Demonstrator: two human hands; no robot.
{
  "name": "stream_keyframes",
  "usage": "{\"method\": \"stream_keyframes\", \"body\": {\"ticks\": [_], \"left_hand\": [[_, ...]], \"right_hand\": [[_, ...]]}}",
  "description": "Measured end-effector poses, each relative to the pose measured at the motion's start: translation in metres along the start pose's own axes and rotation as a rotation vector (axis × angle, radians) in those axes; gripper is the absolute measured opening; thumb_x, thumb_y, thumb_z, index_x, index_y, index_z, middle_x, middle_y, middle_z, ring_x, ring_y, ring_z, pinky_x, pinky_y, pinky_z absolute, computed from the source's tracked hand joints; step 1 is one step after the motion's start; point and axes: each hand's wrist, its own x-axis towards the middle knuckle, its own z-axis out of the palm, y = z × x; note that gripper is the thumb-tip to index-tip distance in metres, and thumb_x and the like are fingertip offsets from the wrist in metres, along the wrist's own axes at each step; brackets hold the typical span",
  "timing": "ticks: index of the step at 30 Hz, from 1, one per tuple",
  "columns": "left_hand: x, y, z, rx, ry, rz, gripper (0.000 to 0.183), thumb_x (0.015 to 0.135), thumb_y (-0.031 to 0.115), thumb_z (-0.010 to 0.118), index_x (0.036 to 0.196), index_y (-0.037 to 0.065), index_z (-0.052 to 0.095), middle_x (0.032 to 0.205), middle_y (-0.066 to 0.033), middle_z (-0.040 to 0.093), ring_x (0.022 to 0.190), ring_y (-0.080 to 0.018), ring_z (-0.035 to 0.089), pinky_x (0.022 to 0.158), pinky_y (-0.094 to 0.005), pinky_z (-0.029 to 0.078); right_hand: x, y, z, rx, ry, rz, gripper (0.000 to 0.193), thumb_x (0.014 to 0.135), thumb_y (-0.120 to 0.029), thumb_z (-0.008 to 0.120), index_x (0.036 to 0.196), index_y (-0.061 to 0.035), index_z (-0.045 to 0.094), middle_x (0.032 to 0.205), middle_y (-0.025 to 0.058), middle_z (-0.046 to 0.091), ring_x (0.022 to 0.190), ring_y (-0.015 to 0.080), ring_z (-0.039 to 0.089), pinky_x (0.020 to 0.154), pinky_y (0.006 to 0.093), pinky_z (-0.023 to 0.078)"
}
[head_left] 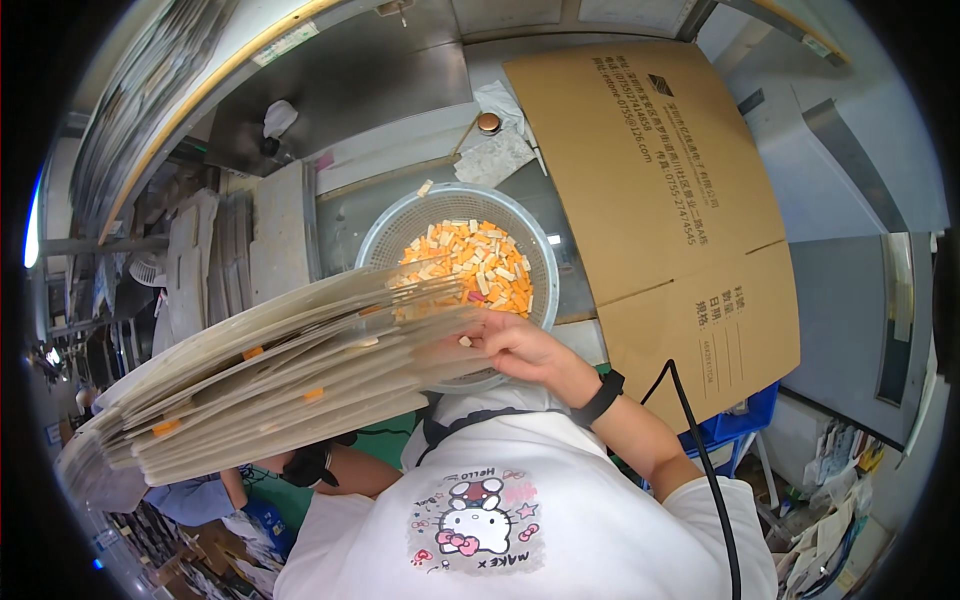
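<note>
Right hand curls narrow at the 3 o'clock end of sheet stack; grip unclear. Left hand hidden, state unreadable. Basket with orange-and-cream pieces sits at 12 o'clock.

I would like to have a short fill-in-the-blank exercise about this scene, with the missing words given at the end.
1. Apart from the pale ones, most small pieces in the round basket are ______.
2. The stack of thin sheets reaches over the basket from the person's ______ side.
3. Just behind the right hand, a dark band circles the ______.
4. The big brown cardboard lies to the ______ of the basket.

Missing words: orange; left; wrist; right.
</note>
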Motion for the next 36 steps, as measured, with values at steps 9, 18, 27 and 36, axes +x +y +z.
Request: {"method": "stream_keyframes", "body": {"ticks": [9, 18, 27, 36], "left_hand": [[0.006, 0.0, 0.001, -0.019, -0.024, -0.008, 0.033, 0.083, 0.025, 0.045, 0.108, 0.004, 0.045, 0.092, -0.0075, 0.05, 0.088, -0.0246, 0.045, 0.084, -0.0389, 0.031], [0.01, -0.001, 0.0, -0.036, -0.042, -0.021, 0.032, 0.083, 0.025, 0.044, 0.109, 0.005, 0.044, 0.092, -0.0073, 0.05, 0.088, -0.0247, 0.045, 0.084, -0.039, 0.031], [0.014, -0.019, 0.03, 0.032, -0.047, -0.005, 0.032, 0.084, 0.024, 0.043, 0.109, 0.005, 0.044, 0.092, -0.0072, 0.05, 0.087, -0.0248, 0.045, 0.083, -0.0392, 0.031], [0.018, -0.026, 0.03, 0.062, -0.047, -0.006, 0.031, 0.084, 0.024, 0.042, 0.109, 0.005, 0.044, 0.092, -0.0072, 0.051, 0.087, -0.0248, 0.045, 0.083, -0.0392, 0.031]], "right_hand": [[0.001, 0.001, 0.006, -0.015, 0.08, -0.058, 0.043, 0.076, -0.001, 0.049, 0.118, 0.0036, 0.037, 0.113, 0.012, 0.045, 0.103, 0.0164, 0.045, 0.09, 0.0234, 0.034], [0.015, -0.005, 0.052, -0.649, 0.169, 0.299, 0.036, 0.079, -0.018, 0.055, 0.109, -0.0008, 0.049, 0.102, 0.0058, 0.054, 0.089, 0.011, 0.051, 0.074, 0.0214, 0.041], [0.045, 0.044, -0.002, -0.756, 0.411, -0.022, 0.027, 0.077, -0.01, 0.054, 0.103, -0.0022, 0.053, 0.091, 0.0075, 0.058, 0.077, 0.0114, 0.052, 0.065, 0.0238, 0.044], [0.017, -0.002, 0.008, -0.264, 0.486, -0.053, 0.031, 0.078, 0.0, 0.036, 0.107, 0.006, 0.044, 0.101, 0.0163, 0.052, 0.088, 0.0217, 0.055, 0.075, 0.0301, 0.046]]}}
